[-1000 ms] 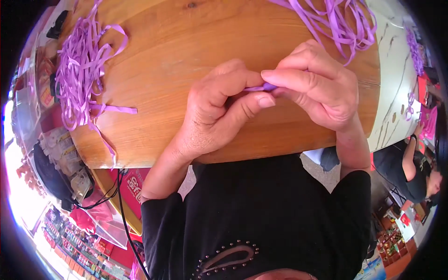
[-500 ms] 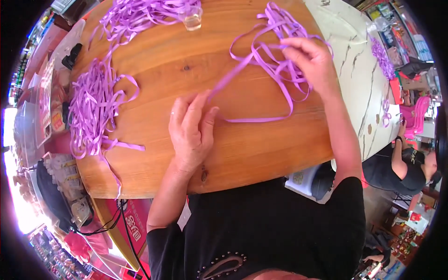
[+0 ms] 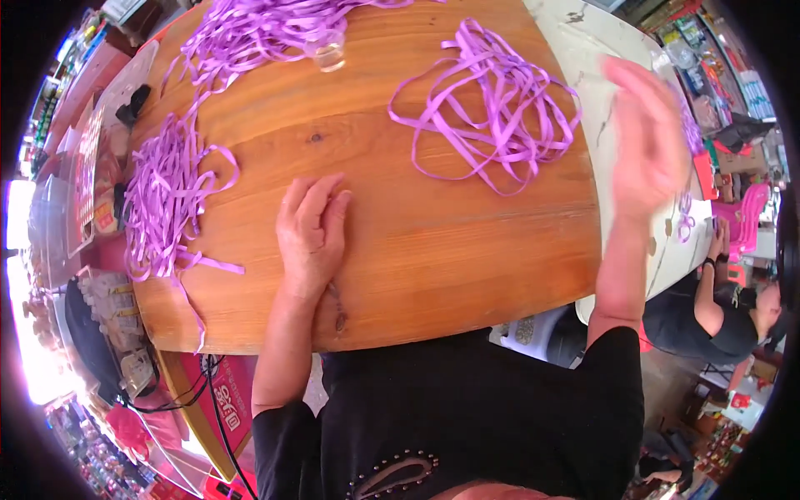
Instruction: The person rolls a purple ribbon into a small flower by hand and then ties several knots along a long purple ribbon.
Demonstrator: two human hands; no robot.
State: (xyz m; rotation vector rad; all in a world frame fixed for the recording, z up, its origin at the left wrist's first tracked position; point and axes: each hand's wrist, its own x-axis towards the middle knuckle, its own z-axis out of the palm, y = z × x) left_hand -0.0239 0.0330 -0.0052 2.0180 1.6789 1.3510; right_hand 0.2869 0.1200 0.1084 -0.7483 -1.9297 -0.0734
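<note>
Two bare hands at a wooden table (image 3: 450,242), seen from above. The left hand (image 3: 312,233), left of the frame's centre, is half open: its fingers bend loosely, the thumb lies apart from them, and no strap shows between them. It is over the wood; whether it touches cannot be told. The right hand (image 3: 648,142), upper right, is blurred; it appears open, fingers extended, with nothing visible in its grasp. It is above a white, dark-veined table (image 3: 662,258), to the right of the wooden one.

Purple straps form three piles on the wood. The right pile (image 3: 504,104), upper right of centre, spreads in loose loops and is nearest the right hand. The left pile (image 3: 162,196) is denser, with one strap trailing down to the near edge. The top pile (image 3: 250,33) reaches the upper edge of the frame, and a small clear cup (image 3: 330,58) stands at its right side.

At lower left, a red panel (image 3: 235,379) bears large white lettering; black cables (image 3: 218,408) hang before it. At the right margin are a pink chair (image 3: 752,215) and another person (image 3: 700,321) in black, seated by the white table.
</note>
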